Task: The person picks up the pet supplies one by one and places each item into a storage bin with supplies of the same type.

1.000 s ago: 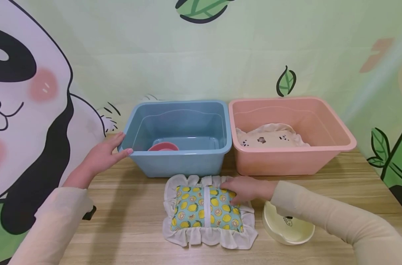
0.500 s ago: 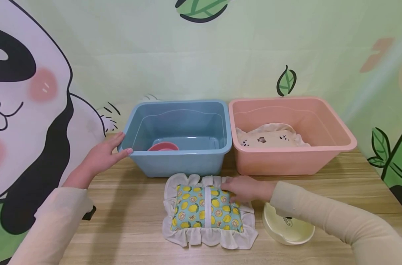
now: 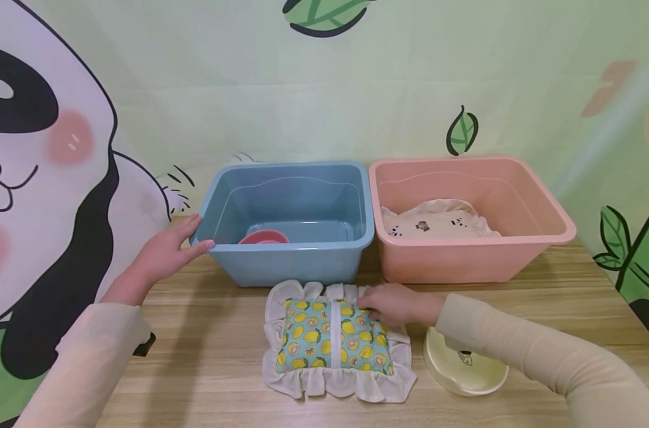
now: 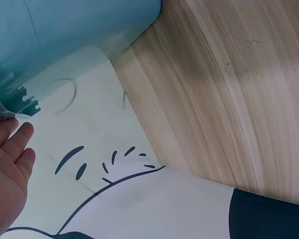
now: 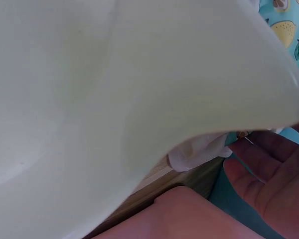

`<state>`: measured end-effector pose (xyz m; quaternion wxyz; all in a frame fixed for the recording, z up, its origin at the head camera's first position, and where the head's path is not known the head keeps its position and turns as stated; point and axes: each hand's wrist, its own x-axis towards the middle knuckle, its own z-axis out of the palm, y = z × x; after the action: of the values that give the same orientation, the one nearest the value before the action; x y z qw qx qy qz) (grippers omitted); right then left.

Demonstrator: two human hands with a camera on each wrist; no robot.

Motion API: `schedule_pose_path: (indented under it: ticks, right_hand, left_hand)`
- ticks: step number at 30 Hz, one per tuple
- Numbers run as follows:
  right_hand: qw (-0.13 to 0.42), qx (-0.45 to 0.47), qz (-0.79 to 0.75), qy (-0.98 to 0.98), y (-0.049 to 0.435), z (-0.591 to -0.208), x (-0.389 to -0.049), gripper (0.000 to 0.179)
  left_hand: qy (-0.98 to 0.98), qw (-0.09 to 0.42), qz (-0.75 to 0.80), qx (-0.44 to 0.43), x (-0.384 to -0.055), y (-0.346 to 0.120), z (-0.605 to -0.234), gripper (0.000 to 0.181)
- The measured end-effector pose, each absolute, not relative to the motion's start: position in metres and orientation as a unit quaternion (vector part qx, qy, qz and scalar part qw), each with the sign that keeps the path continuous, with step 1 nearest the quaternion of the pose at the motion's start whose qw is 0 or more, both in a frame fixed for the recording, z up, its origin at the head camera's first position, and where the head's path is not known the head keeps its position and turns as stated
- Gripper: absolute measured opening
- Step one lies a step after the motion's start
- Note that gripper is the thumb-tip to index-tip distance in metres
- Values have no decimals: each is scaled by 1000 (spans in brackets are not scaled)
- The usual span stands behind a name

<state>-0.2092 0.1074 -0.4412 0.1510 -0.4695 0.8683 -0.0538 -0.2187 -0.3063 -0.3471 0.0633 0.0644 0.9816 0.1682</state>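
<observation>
My right hand (image 3: 391, 303) grips the far right corner of a small lemon-print pillow (image 3: 309, 336) with a white ruffle and a white strip across its middle. The pillow lies on the table; the right wrist view shows bent fingers (image 5: 269, 164) at its frill, partly hidden by a pale bowl (image 5: 154, 64). My left hand (image 3: 163, 249) rests on the front left corner of a blue tub (image 3: 292, 264), thumb at the front rim and fingers along the left side. In the left wrist view, the fingers (image 4: 15, 142) touch the rim from outside.
A pink tub (image 3: 442, 261) stands right beside the blue one and holds a cream frilled pillow (image 3: 431, 226). Inside the blue tub lies a pink-red round dish (image 3: 265, 236). The pale yellow bowl (image 3: 469, 377) sits under my right forearm. A printed cloth backdrop (image 3: 324, 113) rises behind.
My right hand has shifted very slightly, and the pillow's far edge has moved a little with it. My left hand and the tubs have stayed in place.
</observation>
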Motion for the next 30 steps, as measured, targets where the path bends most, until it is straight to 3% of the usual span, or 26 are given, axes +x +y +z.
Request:
schedule_pose_path:
  ticks: [11,30]
  right_hand:
    - [165,-465,-101,864,111,-435,-210,12]
    - [143,-459,-189,856,121,-422,-210,26]
  left_hand:
    - [982,62,169,64,-218,-306,-348,83]
    - [980,71,176,57,-217,-305,-347,84]
